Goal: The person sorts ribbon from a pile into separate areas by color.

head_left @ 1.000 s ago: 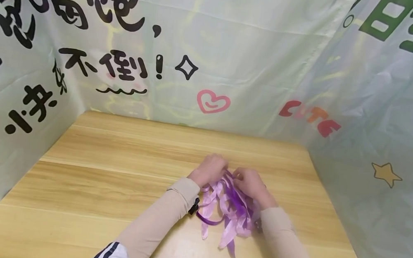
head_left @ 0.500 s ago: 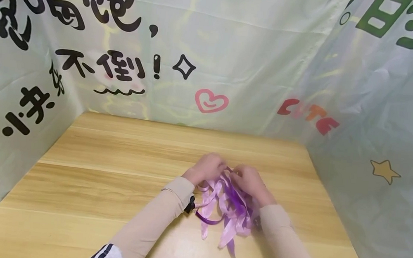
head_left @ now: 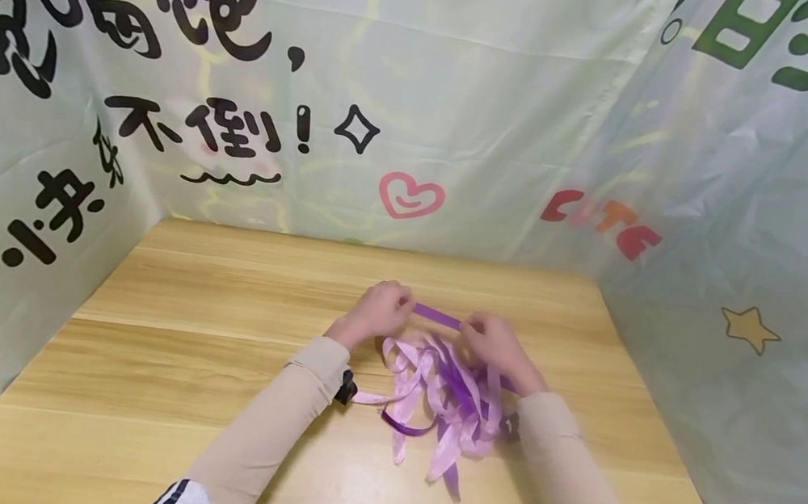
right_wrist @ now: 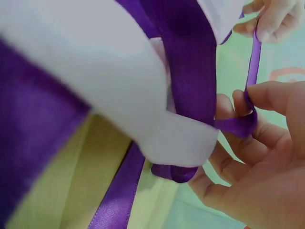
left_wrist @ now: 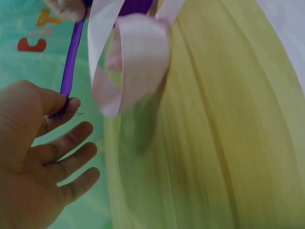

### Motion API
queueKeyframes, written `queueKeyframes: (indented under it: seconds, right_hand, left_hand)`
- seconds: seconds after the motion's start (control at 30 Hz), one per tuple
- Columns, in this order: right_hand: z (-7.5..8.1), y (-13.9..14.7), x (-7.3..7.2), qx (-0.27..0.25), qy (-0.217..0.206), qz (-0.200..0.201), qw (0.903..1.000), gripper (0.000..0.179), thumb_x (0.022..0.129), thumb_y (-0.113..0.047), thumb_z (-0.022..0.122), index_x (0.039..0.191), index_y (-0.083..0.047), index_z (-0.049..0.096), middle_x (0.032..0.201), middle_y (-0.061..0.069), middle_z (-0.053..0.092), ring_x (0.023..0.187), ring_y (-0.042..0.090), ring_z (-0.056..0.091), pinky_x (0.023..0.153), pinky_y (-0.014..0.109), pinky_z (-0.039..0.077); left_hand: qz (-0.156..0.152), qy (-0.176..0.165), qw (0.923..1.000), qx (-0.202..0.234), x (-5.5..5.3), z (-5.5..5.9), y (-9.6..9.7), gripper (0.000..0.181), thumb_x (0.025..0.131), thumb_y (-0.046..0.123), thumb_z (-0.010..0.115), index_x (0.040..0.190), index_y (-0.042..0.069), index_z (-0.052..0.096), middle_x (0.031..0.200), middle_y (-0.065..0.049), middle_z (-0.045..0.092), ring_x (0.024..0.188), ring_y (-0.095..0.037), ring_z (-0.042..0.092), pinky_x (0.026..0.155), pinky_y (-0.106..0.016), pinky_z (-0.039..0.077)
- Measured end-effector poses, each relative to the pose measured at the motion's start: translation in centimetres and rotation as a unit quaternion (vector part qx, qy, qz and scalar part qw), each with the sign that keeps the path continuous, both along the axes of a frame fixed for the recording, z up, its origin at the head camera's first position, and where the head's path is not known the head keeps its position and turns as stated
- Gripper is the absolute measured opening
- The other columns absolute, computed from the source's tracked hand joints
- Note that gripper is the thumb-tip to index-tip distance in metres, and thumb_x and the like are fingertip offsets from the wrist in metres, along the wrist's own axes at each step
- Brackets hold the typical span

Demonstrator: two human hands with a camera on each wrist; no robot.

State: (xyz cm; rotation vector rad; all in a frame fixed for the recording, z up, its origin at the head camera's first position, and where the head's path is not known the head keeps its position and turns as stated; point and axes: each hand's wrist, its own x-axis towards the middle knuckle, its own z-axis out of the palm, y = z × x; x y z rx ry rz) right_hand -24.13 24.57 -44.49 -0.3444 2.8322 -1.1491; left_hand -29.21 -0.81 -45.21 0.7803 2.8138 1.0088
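A narrow dark purple ribbon [head_left: 437, 316] is stretched taut between my two hands, above a loose heap of pink ribbons [head_left: 449, 451] and purple ones on the table. My left hand [head_left: 382, 308] pinches its frayed end between thumb and forefinger; in the left wrist view the other fingers [left_wrist: 71, 162] stand spread. Thumb and forefinger of my right hand [head_left: 497, 346] pinch the same ribbon further along. In the right wrist view the purple ribbon [right_wrist: 238, 125] bends across those fingers and runs back toward the heap. Pink loops [left_wrist: 147, 52] hang near my left hand.
The heap lies on a wooden table [head_left: 224, 300] with printed cloth walls [head_left: 493, 90] at the back and both sides. A black wrist strap piece [head_left: 345, 388] shows at my left cuff, with a pink ribbon end [head_left: 371, 398] reaching to it.
My left hand has moved left and slightly up, away from my right hand, drawing out a straight length of purple ribbon. The right hand has moved only a little; the heap stays in place.
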Motion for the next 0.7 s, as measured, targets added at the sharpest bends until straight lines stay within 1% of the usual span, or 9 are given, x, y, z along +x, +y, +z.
queueKeyframes:
  seconds: [0.1, 0.17, 0.23, 0.37, 0.47, 0.57, 0.63, 0.7]
  right_hand:
    - [0.0, 0.0, 0.0, -0.004, -0.001, -0.006, 1.0000, 0.023, 0.102, -0.014, 0.060, 0.111, 0.004, 0.070, 0.096, 0.021, 0.073, 0.070, 0.023, 0.066, 0.070, 0.032, 0.058]
    - [0.0, -0.1, 0.1, -0.008, -0.005, -0.016, 0.9998, 0.023, 0.102, -0.016, 0.060, 0.111, 0.003, 0.070, 0.094, 0.020, 0.072, 0.067, 0.024, 0.065, 0.067, 0.033, 0.058]
    - [0.1, -0.2, 0.0, -0.005, -0.002, -0.021, 0.9998, 0.025, 0.103, -0.017, 0.060, 0.114, 0.003, 0.069, 0.092, 0.018, 0.071, 0.065, 0.022, 0.063, 0.063, 0.032, 0.056]
    - [0.1, -0.4, -0.1, -0.001, 0.005, -0.027, 0.9996, 0.028, 0.105, -0.020, 0.060, 0.122, 0.001, 0.067, 0.084, 0.015, 0.068, 0.056, 0.016, 0.056, 0.052, 0.027, 0.049]
    - [0.1, -0.5, 0.0, -0.013, 0.004, -0.029, 0.9995, 0.027, 0.106, -0.021, 0.061, 0.125, -0.002, 0.066, 0.081, 0.016, 0.066, 0.052, 0.015, 0.052, 0.046, 0.025, 0.044]
    - [0.2, -0.6, 0.1, -0.028, 0.008, -0.030, 0.9991, 0.025, 0.105, -0.020, 0.062, 0.126, -0.005, 0.066, 0.084, 0.017, 0.067, 0.053, 0.017, 0.053, 0.046, 0.027, 0.045]
    - [0.2, -0.5, 0.1, -0.032, 0.016, -0.031, 0.9989, 0.023, 0.105, -0.019, 0.063, 0.124, -0.007, 0.066, 0.091, 0.019, 0.069, 0.056, 0.019, 0.056, 0.049, 0.029, 0.049]
    - [0.3, -0.5, 0.1, -0.034, 0.024, -0.034, 0.9985, 0.019, 0.103, -0.015, 0.065, 0.121, -0.007, 0.066, 0.097, 0.019, 0.070, 0.058, 0.023, 0.059, 0.052, 0.032, 0.053]
  left_hand:
    - [0.013, 0.006, 0.9999, 0.000, -0.1, 0.0, -1.2, 0.025, 0.109, 0.025, 0.056, 0.096, 0.010, 0.072, 0.102, -0.007, 0.069, 0.097, -0.024, 0.062, 0.094, -0.044, 0.054]
    - [0.022, 0.012, 0.9997, 0.000, -0.2, 0.0, -2.0, 0.023, 0.108, 0.024, 0.057, 0.101, 0.009, 0.074, 0.106, -0.008, 0.071, 0.101, -0.025, 0.064, 0.097, -0.045, 0.053]
    - [0.031, 0.017, 0.9994, 0.001, -0.3, -0.1, -2.6, 0.021, 0.107, 0.022, 0.058, 0.103, 0.010, 0.074, 0.107, -0.008, 0.071, 0.103, -0.026, 0.064, 0.098, -0.046, 0.053]
    - [0.041, 0.020, 0.9989, 0.007, -0.6, -0.3, -3.7, 0.020, 0.105, 0.020, 0.058, 0.098, 0.010, 0.074, 0.105, -0.009, 0.071, 0.098, -0.025, 0.064, 0.094, -0.045, 0.053]
    - [0.046, 0.013, 0.9987, 0.015, -0.6, -0.1, -4.3, 0.021, 0.104, 0.019, 0.058, 0.095, 0.009, 0.074, 0.104, -0.009, 0.072, 0.089, -0.023, 0.063, 0.090, -0.043, 0.054]
    - [0.056, 0.006, 0.9982, 0.021, -0.7, 0.0, -4.9, 0.021, 0.103, 0.018, 0.058, 0.094, 0.008, 0.074, 0.103, -0.009, 0.074, 0.082, -0.020, 0.061, 0.088, -0.042, 0.054]
    - [0.064, 0.003, 0.9976, 0.025, -0.7, 0.0, -5.3, 0.020, 0.102, 0.017, 0.058, 0.093, 0.008, 0.074, 0.103, -0.009, 0.074, 0.076, -0.019, 0.061, 0.086, -0.042, 0.053]
    - [0.070, 0.004, 0.9972, 0.028, -0.8, -0.1, -5.7, 0.020, 0.101, 0.017, 0.058, 0.093, 0.008, 0.074, 0.103, -0.010, 0.075, 0.074, -0.019, 0.062, 0.087, -0.042, 0.054]
